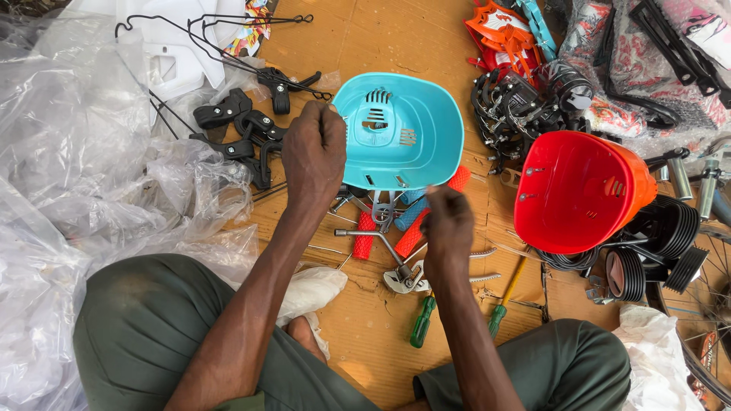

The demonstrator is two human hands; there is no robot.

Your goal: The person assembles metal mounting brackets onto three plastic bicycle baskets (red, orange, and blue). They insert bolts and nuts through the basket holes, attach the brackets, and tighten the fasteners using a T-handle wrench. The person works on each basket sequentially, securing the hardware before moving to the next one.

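My left hand (314, 156) grips the left rim of a turquoise plastic bicycle basket (407, 125) that is tipped so its slotted bottom faces me. My right hand (447, 232) is closed just below the basket, fingers pinched together; whatever small part it holds is hidden. Under the basket lie red and blue ribbed handlebar grips (364, 237), a metal socket wrench (373, 236) and a metal bracket (403, 280). Two green-handled screwdrivers (422, 321) rest on the cardboard between my knees.
A red plastic basket (575, 190) lies on its side at the right, beside black coiled parts (662, 243) and a wheel rim (704, 304). Black brake levers and wire frames (244, 125) sit upper left. Crumpled clear plastic sheeting (84, 175) covers the left. Orange parts (502, 30) lie at the top.
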